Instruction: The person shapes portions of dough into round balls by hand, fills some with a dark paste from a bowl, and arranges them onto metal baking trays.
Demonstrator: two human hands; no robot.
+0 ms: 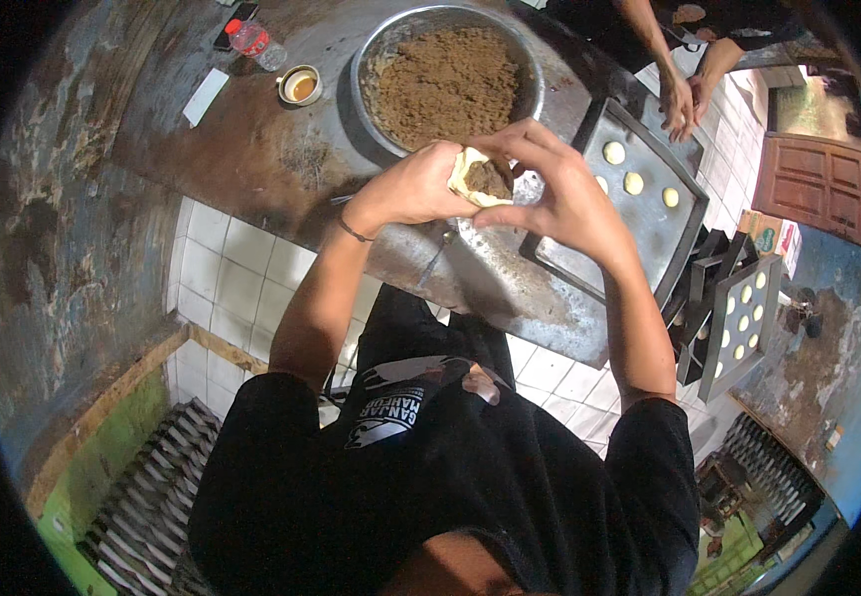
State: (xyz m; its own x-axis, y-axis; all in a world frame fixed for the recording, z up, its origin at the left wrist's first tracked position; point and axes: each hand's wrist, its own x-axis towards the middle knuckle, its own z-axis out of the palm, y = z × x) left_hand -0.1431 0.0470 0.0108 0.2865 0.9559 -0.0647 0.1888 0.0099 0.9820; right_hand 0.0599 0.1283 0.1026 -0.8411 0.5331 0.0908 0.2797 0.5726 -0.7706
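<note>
Between my two hands, over the front of the table, is a piece of pale dough [467, 177] with a lump of brown filling [490, 180] showing in its open middle. My left hand [418, 185] is closed round its left side. The fingers and thumb of my right hand [561, 191] curve about its right edge, pinching it from above and below. Just beyond my hands stands a large metal bowl [359, 94] heaped with crumbly brown filling [455, 81]. To the right, a dark metal baking tray [639, 238] holds several round pale dough balls [633, 183].
A small cup [299, 85] of brown liquid, a red-capped plastic bottle [256, 45] and a white paper strip [206, 97] lie at the table's far left. Another person's hands [684, 102] are beyond the tray. A second tray [741, 323] of dough balls sits on a rack at right.
</note>
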